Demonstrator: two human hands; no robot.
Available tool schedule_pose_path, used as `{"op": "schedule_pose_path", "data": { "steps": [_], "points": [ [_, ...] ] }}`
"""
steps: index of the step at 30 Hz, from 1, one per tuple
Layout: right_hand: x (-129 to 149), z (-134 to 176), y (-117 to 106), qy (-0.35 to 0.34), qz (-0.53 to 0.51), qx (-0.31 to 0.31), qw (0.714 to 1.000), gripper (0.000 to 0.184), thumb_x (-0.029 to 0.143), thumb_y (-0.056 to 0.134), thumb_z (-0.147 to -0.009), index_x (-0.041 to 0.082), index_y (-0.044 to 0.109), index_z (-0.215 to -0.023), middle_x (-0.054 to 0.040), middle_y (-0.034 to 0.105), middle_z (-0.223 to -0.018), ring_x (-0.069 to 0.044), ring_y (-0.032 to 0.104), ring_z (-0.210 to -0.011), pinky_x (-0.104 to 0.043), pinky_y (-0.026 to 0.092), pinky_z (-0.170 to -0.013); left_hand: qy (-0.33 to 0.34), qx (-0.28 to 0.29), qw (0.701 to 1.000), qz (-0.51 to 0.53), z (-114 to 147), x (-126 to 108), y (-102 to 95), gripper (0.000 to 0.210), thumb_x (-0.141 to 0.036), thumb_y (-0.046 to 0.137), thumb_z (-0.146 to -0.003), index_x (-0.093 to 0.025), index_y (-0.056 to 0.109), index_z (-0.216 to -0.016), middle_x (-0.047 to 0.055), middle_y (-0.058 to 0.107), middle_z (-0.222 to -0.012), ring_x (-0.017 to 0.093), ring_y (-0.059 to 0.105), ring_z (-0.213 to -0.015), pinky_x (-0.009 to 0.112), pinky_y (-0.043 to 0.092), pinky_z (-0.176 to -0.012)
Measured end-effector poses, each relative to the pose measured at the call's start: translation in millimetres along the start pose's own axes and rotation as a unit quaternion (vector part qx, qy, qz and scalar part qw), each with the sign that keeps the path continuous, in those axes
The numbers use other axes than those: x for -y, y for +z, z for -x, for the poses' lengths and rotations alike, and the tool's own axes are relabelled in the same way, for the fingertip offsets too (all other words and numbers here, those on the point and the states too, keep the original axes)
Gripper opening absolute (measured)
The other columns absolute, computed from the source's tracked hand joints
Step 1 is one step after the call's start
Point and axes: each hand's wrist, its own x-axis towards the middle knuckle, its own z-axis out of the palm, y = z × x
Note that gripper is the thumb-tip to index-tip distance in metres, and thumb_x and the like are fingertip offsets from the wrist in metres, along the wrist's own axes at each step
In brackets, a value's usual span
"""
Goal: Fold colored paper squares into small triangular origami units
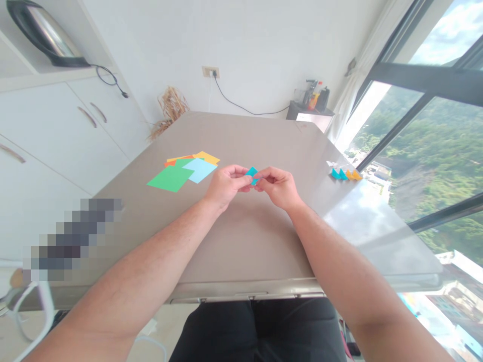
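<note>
A small folded piece of blue paper point(252, 172) is held up between my two hands, above the middle of the table. My left hand point(231, 183) pinches its left side between thumb and fingers. On the other side, my right hand point(277, 185) grips the right edge with its fingertips. Part of the paper is hidden behind my fingers. To the left of my hands lie loose paper sheets: a green sheet point(171, 178), a light blue sheet point(199, 170) and a yellow-orange sheet point(207, 157), partly overlapping.
Small folded paper pieces in blue point(338, 174) and orange point(353, 175) stand in a row near the right edge of the grey-brown table point(252, 251). A window point(426, 125) is at the right. White cabinets point(56, 130) line the left, with a dark-framed appliance point(49, 32) above.
</note>
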Motion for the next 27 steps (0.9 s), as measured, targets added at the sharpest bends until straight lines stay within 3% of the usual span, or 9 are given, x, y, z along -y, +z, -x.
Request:
{"op": "schedule_pose_path", "data": {
  "steps": [7, 12, 15, 19, 27],
  "points": [
    [0.8, 1.5, -2.4, 0.012, 0.012, 0.039, 0.999, 0.008, 0.016, 0.063, -0.071, 0.020, 0.069, -0.075, 0.0009, 0.070, -0.067, -0.015, 0.067, -0.066, -0.031, 0.055, -0.067, 0.033, -0.011, 0.998, -0.043, -0.8, 5.3, -0.9, 0.029, -0.028, 0.084, -0.065, -0.016, 0.071, -0.088, 0.005, 0.076, -0.082, 0.017, 0.071, -0.072, 0.031, 0.058, -0.069],
    [1.5, -0.6, 2.8, 0.035, -0.030, -0.009, 0.999, 0.022, 0.029, 0.075, -0.072, 0.021, 0.061, -0.087, 0.0006, 0.072, -0.076, -0.015, 0.069, -0.066, -0.029, 0.056, -0.061, 0.124, -0.031, 0.985, -0.118, 0.6, 7.4, 1.1, 0.023, -0.029, 0.081, -0.070, -0.018, 0.073, -0.088, 0.006, 0.077, -0.086, 0.019, 0.072, -0.080, 0.032, 0.058, -0.076],
    [3.0, -2.1, 2.3, 0.076, -0.003, -0.007, 0.997, 0.021, 0.036, 0.077, -0.074, 0.019, 0.065, -0.080, -0.0016, 0.072, -0.076, -0.015, 0.069, -0.067, -0.030, 0.058, -0.064, 0.154, -0.030, 0.978, -0.140, 1.8, 7.4, 2.4, 0.021, -0.027, 0.079, -0.073, -0.019, 0.073, -0.091, 0.005, 0.078, -0.090, 0.019, 0.073, -0.084, 0.033, 0.058, -0.082],
    [5.6, -1.4, -0.3, 0.105, 0.033, 0.003, 0.994, 0.020, 0.039, 0.075, -0.077, 0.019, 0.070, -0.077, -0.0016, 0.072, -0.073, -0.015, 0.068, -0.066, -0.029, 0.057, -0.067, 0.131, -0.042, 0.985, -0.107, 0.0, 8.2, 1.0, 0.030, -0.026, 0.084, -0.067, -0.018, 0.073, -0.094, 0.006, 0.078, -0.094, 0.021, 0.072, -0.088, 0.035, 0.057, -0.086],
    [5.9, 0.4, 0.2, 0.079, 0.072, -0.005, 0.994, 0.017, 0.035, 0.075, -0.077, 0.020, 0.068, -0.073, -0.0005, 0.071, -0.068, -0.015, 0.067, -0.065, -0.028, 0.053, -0.065, 0.070, -0.020, 0.996, -0.043, -1.2, 9.2, -1.3, 0.024, -0.029, 0.085, -0.066, -0.017, 0.077, -0.085, 0.005, 0.078, -0.085, 0.020, 0.071, -0.082, 0.037, 0.055, -0.085]
  ]
}}
